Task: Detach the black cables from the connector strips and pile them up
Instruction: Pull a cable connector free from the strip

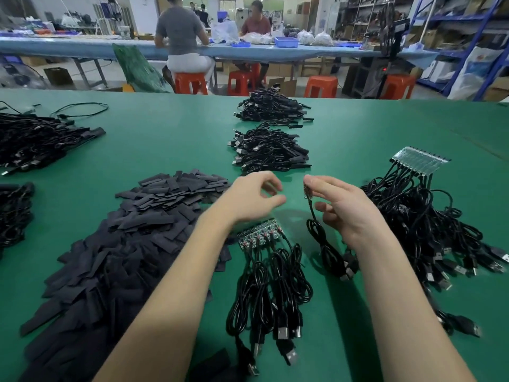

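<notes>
Nearest the camera, a bundle of black USB cables (271,293) lies on the green table mat (165,139), its far ends joined to a small connector strip of circuit boards (259,235) just under the left hand (253,199), which hovers with fingers loosely curled, holding nothing. To the right, the right hand (341,208) pinches the board end of a single black cable (325,244) that hangs down to the mat. Beyond the hands sit two piles of detached cables (271,154). A heap of flat black sleeve pieces (132,230) spreads on the left.
</notes>
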A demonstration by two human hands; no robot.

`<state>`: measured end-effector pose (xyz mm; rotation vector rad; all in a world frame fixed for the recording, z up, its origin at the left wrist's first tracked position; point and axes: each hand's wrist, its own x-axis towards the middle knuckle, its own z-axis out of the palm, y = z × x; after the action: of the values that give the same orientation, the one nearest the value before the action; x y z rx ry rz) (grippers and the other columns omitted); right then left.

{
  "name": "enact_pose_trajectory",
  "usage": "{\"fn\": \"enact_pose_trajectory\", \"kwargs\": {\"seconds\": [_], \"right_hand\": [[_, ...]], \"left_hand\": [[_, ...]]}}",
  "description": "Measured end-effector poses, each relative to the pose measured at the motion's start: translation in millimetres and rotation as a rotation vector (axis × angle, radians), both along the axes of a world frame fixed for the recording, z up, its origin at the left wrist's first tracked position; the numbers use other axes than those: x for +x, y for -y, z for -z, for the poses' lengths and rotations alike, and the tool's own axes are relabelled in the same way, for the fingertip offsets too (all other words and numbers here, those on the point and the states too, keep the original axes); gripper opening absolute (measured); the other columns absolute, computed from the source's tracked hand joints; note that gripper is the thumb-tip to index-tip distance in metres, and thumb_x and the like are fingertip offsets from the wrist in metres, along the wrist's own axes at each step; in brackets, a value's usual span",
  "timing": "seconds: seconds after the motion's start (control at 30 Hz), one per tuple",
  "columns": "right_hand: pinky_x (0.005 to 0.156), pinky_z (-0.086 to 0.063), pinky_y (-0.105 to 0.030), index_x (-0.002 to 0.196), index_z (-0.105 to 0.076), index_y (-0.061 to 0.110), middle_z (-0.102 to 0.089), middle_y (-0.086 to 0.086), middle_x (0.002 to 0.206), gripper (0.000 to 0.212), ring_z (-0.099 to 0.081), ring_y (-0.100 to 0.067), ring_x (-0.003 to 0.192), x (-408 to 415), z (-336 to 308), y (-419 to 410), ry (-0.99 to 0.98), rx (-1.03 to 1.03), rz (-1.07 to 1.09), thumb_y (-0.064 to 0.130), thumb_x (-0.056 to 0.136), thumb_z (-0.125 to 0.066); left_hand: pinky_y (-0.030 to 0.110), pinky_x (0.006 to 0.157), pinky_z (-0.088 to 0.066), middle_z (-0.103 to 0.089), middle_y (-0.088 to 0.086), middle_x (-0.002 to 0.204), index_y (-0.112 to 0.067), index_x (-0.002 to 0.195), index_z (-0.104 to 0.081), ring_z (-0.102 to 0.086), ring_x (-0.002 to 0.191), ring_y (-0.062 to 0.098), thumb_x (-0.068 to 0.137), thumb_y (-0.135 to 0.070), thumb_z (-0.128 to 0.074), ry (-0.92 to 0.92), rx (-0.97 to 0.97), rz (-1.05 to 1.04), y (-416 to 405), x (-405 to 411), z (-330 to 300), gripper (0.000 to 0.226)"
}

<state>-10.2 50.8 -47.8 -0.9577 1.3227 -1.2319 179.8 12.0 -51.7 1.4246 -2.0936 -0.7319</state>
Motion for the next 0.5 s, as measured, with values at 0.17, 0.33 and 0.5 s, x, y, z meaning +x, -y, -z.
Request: {"fn": "enact_pose_trajectory", "kwargs": {"seconds": [0.17,0.33,0.5], "right_hand": [[0.050,-0.031,-0.021,0.089,-0.079,0.023,-0.070,0.017,0.072,0.016,-0.047,-0.010,0.067,5,1,1,0.039,0.009,0.164,0.036,0.081,-0.082],[0.056,-0.032,-0.024,0.096,-0.076,0.026,-0.074,0.009,0.099,0.028,-0.051,-0.012,0.077,4,-7,-3,-0.063,0.032,0.077,0.048,0.079,-0.080],[0.062,-0.040,-0.026,0.099,-0.070,0.037,-0.074,0.007,0.097,0.035,-0.058,-0.002,0.070,1,-35,-8,-0.402,-0.189,0.160,0.059,0.074,-0.080]], "left_hand": [[0.029,0.084,-0.061,-0.075,0.007,0.102,-0.014,0.109,-0.066,-0.075,0.090,0.020,0.098,-0.016,-0.065,-0.771,0.430,0.048,-23,-37,7,0.011],[0.022,0.073,-0.059,-0.074,0.004,0.087,-0.016,0.098,-0.066,-0.071,0.080,0.017,0.096,-0.011,-0.067,-0.909,0.406,-0.061,-30,-49,30,0.005],[0.015,0.061,-0.050,-0.073,0.000,0.087,-0.020,0.093,-0.063,-0.070,0.071,0.012,0.097,-0.011,-0.063,-0.929,0.296,-0.139,-31,-57,40,0.010]]}}
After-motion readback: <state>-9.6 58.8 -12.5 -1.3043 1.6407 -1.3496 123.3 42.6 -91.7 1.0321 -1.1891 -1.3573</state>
